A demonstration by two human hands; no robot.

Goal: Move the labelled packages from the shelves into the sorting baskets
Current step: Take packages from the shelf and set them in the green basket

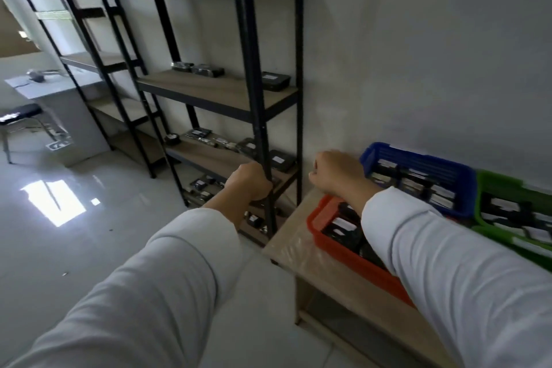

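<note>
A grey wall [418,54] backs a black rack [254,69] and, to its right, a low wooden surface [286,242]. Dark labelled packages [276,81] are seen on the rack's shelves, and more are held in the red basket [343,251], blue basket [418,158] and green basket [490,188] on the surface. The rack's front post is gripped by the left hand [249,185]. The right hand [334,173] is held over the red basket beside the blue one, fingers curled; whether anything is grasped cannot be told.
</note>
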